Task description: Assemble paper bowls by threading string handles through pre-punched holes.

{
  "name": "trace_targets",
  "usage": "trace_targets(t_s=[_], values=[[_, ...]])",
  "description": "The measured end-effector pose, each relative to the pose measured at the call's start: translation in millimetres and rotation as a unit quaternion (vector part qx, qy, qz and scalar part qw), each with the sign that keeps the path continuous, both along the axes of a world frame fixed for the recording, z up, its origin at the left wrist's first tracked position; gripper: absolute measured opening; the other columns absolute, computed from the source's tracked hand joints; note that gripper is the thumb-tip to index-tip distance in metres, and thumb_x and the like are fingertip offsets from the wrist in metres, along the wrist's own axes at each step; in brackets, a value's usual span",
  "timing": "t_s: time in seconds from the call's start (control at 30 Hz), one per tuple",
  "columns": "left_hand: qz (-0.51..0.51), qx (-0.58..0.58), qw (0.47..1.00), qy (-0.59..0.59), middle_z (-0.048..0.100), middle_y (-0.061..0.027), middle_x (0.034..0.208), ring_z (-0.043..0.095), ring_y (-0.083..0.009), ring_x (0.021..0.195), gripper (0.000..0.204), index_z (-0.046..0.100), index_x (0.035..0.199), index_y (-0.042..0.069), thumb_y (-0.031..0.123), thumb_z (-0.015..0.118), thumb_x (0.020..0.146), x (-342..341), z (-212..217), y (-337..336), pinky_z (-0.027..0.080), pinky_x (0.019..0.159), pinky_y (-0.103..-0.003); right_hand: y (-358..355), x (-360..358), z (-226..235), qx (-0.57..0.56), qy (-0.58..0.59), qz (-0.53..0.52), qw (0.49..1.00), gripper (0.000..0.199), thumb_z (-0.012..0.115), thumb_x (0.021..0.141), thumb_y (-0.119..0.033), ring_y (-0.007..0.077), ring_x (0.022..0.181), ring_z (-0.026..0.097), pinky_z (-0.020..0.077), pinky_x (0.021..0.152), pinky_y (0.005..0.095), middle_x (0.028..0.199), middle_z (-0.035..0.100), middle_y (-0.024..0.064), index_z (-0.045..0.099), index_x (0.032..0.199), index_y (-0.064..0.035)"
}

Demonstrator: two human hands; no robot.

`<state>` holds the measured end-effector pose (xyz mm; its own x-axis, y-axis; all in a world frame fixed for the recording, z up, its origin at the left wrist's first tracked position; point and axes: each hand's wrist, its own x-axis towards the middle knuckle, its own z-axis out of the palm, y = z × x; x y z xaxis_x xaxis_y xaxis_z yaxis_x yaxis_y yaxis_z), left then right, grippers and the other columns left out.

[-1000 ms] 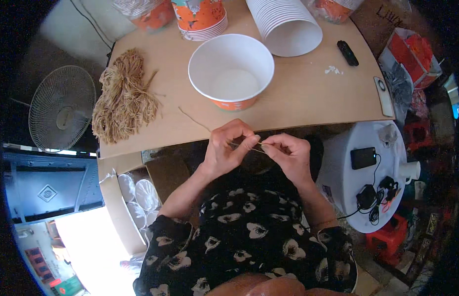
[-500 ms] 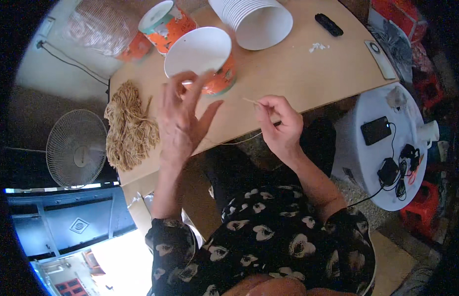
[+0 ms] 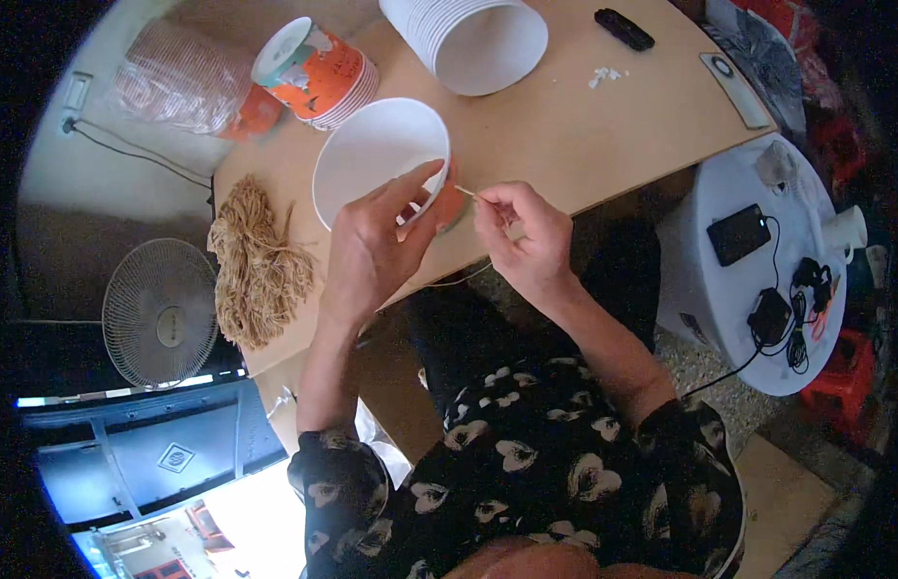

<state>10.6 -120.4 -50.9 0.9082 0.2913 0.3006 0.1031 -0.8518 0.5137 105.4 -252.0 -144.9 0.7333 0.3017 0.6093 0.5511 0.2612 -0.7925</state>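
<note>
A paper bucket (image 3: 372, 145), white inside and orange outside, tilts on the table with its mouth toward me. My left hand (image 3: 373, 243) is closed on its near right rim, fingers inside the mouth and thumb outside. Just right of the bucket, my right hand (image 3: 526, 236) pinches the end of a tan string (image 3: 465, 191) between thumb and fingertips. The tip of the string points at the bucket's outer wall. More of the string (image 3: 458, 280) hangs in a curve past the table edge between my hands; part of it is hidden.
A bundle of tan strings (image 3: 261, 265) lies at the table's left edge. Stacked orange buckets (image 3: 318, 77) and stacked white buckets (image 3: 492, 48) stand behind. Toward the far right lie a black object (image 3: 624, 30) and white scraps (image 3: 605, 75). A phone (image 3: 738, 234) rests on a round white surface.
My left hand has come down from above the bucket and taken its rim. The bucket has tipped toward me. My right hand has moved slightly left with the string.
</note>
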Motion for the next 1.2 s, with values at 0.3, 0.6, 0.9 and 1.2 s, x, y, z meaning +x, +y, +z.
trace_targets(t_s=[0.3, 0.6, 0.9, 1.2], values=[[-0.002, -0.017, 1.0, -0.01, 0.071, -0.0139, 0.088, 0.067, -0.0213, 0.066, 0.038, 0.067, 0.121, 0.008, 0.008, 0.073, 0.083, -2.9, -2.4, -2.5, 0.054, 0.06, -0.033, 6.7, -2.1, -5.2, -0.011, -0.011, 0.033, 0.999, 0.014, 0.071, 0.085, -0.002, 0.0197, 0.068, 0.071, 0.0562, 0.059, 0.0301, 0.078, 0.068, 0.0117, 0.059, 0.094, -0.0036], [-0.007, -0.031, 0.999, -0.005, 0.071, -0.0142, 0.089, 0.068, -0.0228, 0.068, 0.039, 0.067, 0.12, 0.007, 0.007, 0.073, 0.082, -1.6, -6.2, -1.3, 0.055, 0.061, -0.034, 13.6, -0.2, -9.9, -0.009, -0.002, 0.031, 0.999, 0.014, 0.07, 0.085, -0.002, 0.0226, 0.069, 0.072, 0.0564, 0.059, 0.0319, 0.079, 0.068, 0.0133, 0.06, 0.095, -0.0035], [-0.024, -0.127, 0.991, 0.027, 0.072, -0.0167, 0.089, 0.07, -0.0248, 0.071, 0.028, 0.068, 0.115, 0.002, 0.01, 0.069, 0.088, -0.6, 8.9, 0.0, 0.054, 0.063, -0.033, 20.5, 6.0, -12.3, -0.028, 0.025, 0.062, 0.997, 0.015, 0.07, 0.085, -0.001, 0.0172, 0.069, 0.069, 0.0539, 0.061, 0.0292, 0.08, 0.068, 0.0128, 0.062, 0.098, -0.0014], [-0.067, -0.101, 0.986, 0.115, 0.071, -0.0132, 0.078, 0.069, -0.0165, 0.069, 0.018, 0.07, 0.1, -0.002, 0.012, 0.064, 0.09, 17.6, 11.4, 36.9, 0.053, 0.063, -0.033, 21.9, 14.7, -11.0, -0.026, 0.109, 0.158, 0.981, 0.009, 0.064, 0.094, -0.001, 0.0025, 0.074, 0.058, 0.0458, 0.063, 0.0182, 0.086, 0.065, -0.0005, 0.063, 0.103, 0.0015]])
